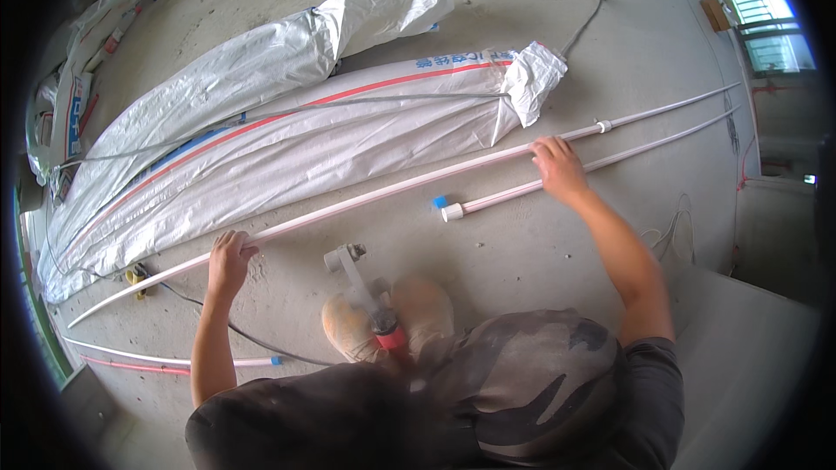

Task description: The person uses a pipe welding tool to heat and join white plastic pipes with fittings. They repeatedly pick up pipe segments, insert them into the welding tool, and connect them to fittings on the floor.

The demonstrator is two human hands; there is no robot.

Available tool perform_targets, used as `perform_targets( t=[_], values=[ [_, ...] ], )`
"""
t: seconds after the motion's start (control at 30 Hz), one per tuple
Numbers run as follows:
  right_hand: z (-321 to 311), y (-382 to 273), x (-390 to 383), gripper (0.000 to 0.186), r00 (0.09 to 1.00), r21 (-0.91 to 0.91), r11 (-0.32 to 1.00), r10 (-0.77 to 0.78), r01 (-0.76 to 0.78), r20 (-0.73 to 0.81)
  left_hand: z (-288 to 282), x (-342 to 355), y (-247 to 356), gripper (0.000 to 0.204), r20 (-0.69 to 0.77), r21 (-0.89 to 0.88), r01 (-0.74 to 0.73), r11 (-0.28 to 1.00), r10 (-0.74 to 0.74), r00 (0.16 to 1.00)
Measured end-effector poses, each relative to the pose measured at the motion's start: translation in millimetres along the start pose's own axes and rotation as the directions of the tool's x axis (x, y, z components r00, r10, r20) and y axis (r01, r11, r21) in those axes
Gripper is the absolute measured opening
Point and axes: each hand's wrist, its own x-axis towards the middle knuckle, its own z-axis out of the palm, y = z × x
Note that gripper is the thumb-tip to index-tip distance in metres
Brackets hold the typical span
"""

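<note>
A long white pipe (374, 198) runs across in front of me, its left end low and its right end far off. My left hand (228, 263) is closed round it toward the left. Farther right, my right hand (560, 170) grips the same pipe from above. Beyond that hand a white coupling (603, 126) sits on it. A second white pipe (514, 193) lies on the floor under my right hand and forearm, a white fitting (452, 211) at its near end. Beside that fitting is a small blue cap (440, 202).
Long white wrapped bundles (348, 122) lie beyond the pipe. A tool with a grey head (346, 257) and red part (392, 339) stands by my shoes (422, 306). More pipes (183, 359) lie lower left. A dark cord (235, 331) crosses the floor near a yellow object (137, 278).
</note>
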Motion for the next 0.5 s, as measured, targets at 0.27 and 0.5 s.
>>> perform_targets(
  t=[0.27,0.5],
  values=[
    [21,-113,14,0.038,0.916,0.336,0.883,-0.384,0.328,0.114,-9,16,-25,0.027,0.005,0.008,-0.008,1.000,0.008,1.000],
    [42,-120,10,0.036,0.933,0.329,0.905,-0.330,0.269,0.145,-4,7,-37,0.026,-0.083,0.084,-0.007,0.996,0.014,0.996]
  ],
)
